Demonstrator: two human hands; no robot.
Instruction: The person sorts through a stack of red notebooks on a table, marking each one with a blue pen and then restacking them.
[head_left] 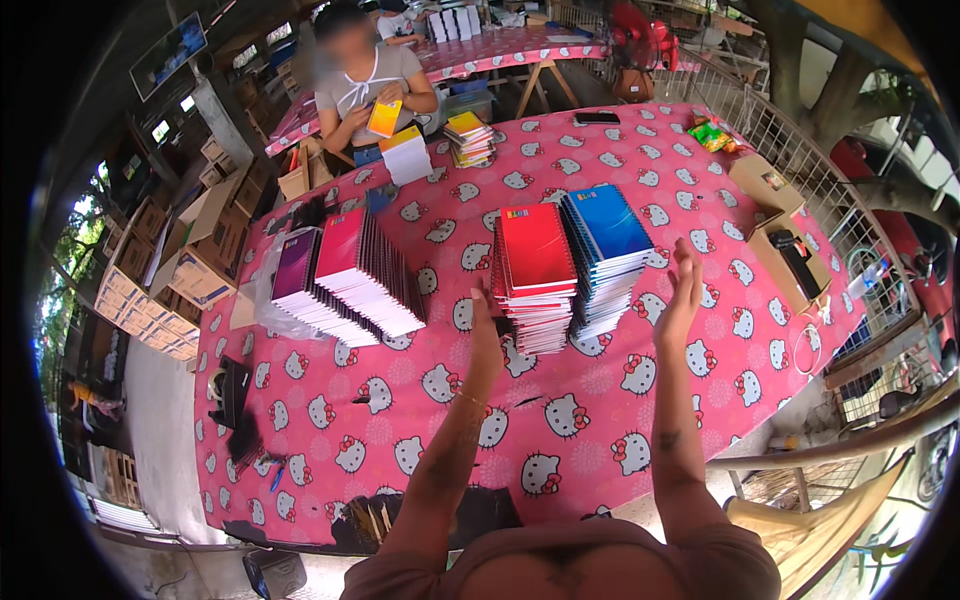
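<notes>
Two tall stacks of spiral notebooks stand side by side in front of me, one of red notebooks (538,245) and one of blue notebooks (608,222). My left hand (486,335) is upright by the lower left side of the red stack, fingers stretched out; whether it touches the notebooks I cannot tell. To the right of the blue stack, my right hand (682,290) is raised with its fingers extended and holds nothing. Further left are stacks of magenta notebooks (343,243) and purple notebooks (297,265), their spiral edges toward the right.
A pink patterned cloth covers the table (540,430). Across it, a person (370,90) holds a yellow notebook (385,118) beside more stacks (470,138). A phone (597,118) lies at the far side, an open cardboard box (790,262) at right, a black tape dispenser (232,392) at left.
</notes>
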